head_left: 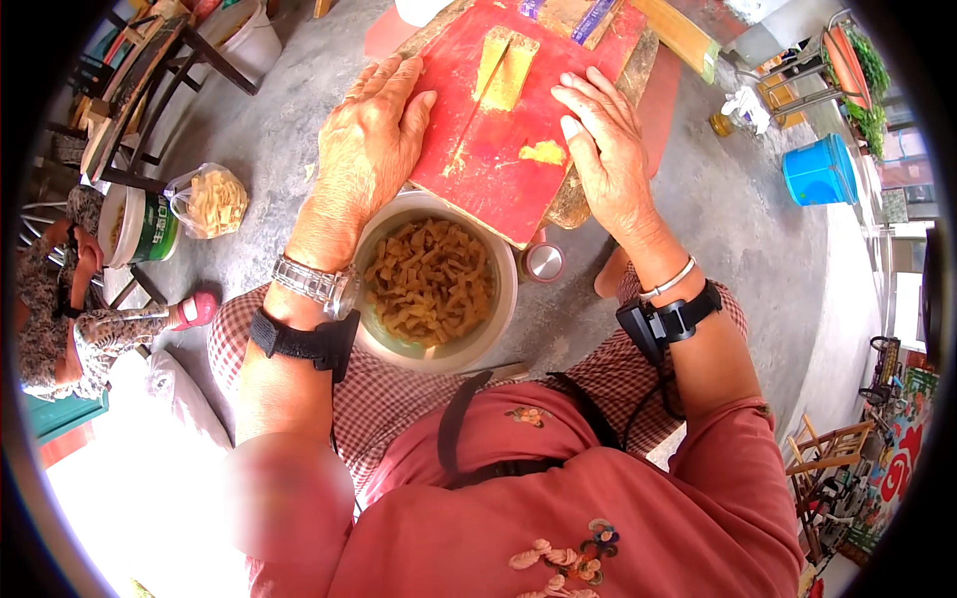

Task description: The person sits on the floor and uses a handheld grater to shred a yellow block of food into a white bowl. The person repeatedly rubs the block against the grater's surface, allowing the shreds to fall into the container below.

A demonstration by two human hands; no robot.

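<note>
A red board [481,149] with a flat, worn surface lies tilted in front of me on top of a rough wooden board [570,206]. On it are a yellowish rectangular patch [511,72] with a dark slit and a smaller yellow patch [543,152]. My left hand [375,138] lies along the left edge of the red board, fingers stretched out. Resting on its right side is my right hand [605,140], with its fingers extended and nothing visibly held. Between my knees, just below the board, stands a white bucket [506,309] containing brown strips [431,279] in liquid.
A lidded jar [543,262] stands beside the bucket. To the left are a bag of pale strips [214,202], a white-and-green pail [148,227], a dark wooden stool [164,80] and a seated person [60,309]. A blue bucket [819,171] stands at the right.
</note>
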